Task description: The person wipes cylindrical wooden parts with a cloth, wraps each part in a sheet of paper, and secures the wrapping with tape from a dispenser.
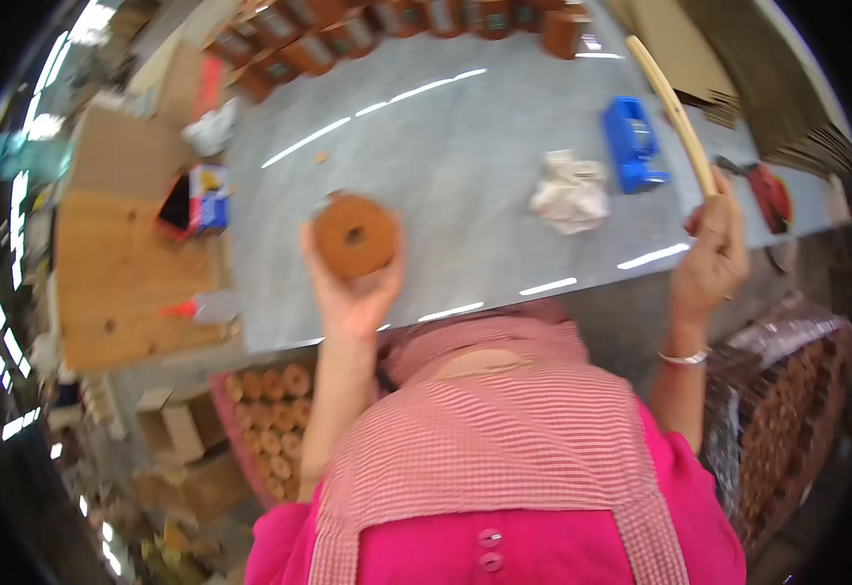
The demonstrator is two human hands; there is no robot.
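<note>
My left hand (353, 307) is wrapped around the lower side of a round reddish-brown block (372, 246) with a dark hole in its middle, held at the table's near left part. A small shiny bit shows at the block's upper left edge; I cannot make out what it is. On the right, my right hand (716, 249) grips the lower end of a long pale wooden stick (675, 109), which points up and away over the table. A blue tape dispenser (629, 146) and a crumpled white cloth or paper (570, 193) lie left of the stick.
Boxy brown pieces with labels (353, 37) line the far edge of the grey table (445, 175). Cardboard sheets (787, 107) and a red-and-black tool (769, 197) are at right. A red-tipped bottle (213, 308) is at left. Below stands a crate of round pieces (272, 385).
</note>
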